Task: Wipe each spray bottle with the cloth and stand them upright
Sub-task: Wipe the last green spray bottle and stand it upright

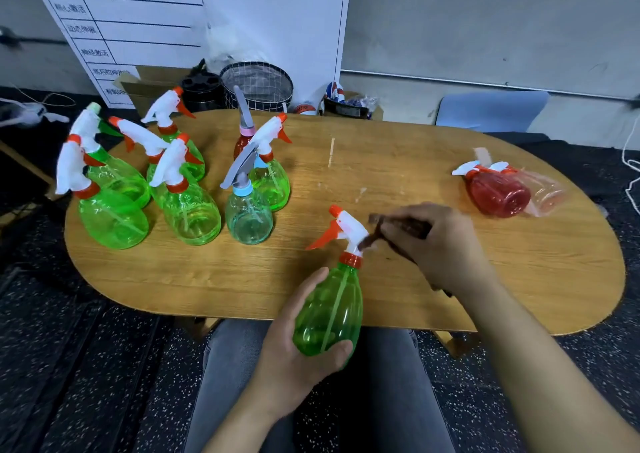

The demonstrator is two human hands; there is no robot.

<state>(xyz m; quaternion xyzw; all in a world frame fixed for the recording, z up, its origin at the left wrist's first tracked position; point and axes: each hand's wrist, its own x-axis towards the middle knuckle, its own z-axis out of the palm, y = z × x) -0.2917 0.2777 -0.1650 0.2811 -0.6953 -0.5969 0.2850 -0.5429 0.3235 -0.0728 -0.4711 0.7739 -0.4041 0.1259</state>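
My left hand (294,345) grips a green spray bottle (329,310) by its belly over the table's front edge, its white and orange trigger head pointing up and left. My right hand (440,244) holds a dark brown cloth (377,230) bunched against the back of that head. Several green spray bottles (190,210) stand upright at the table's left, with a pale blue bottle (248,217) and a dark red one (242,142) among them. Two red bottles (498,189) lie on their sides at the right, one pale and see-through.
The oval wooden table (346,175) has bare wood in its middle. Behind it stand a checked basket (258,83), a black pot, a cardboard box and a whiteboard. A blue chair back (491,109) is at the far right. My knees sit under the front edge.
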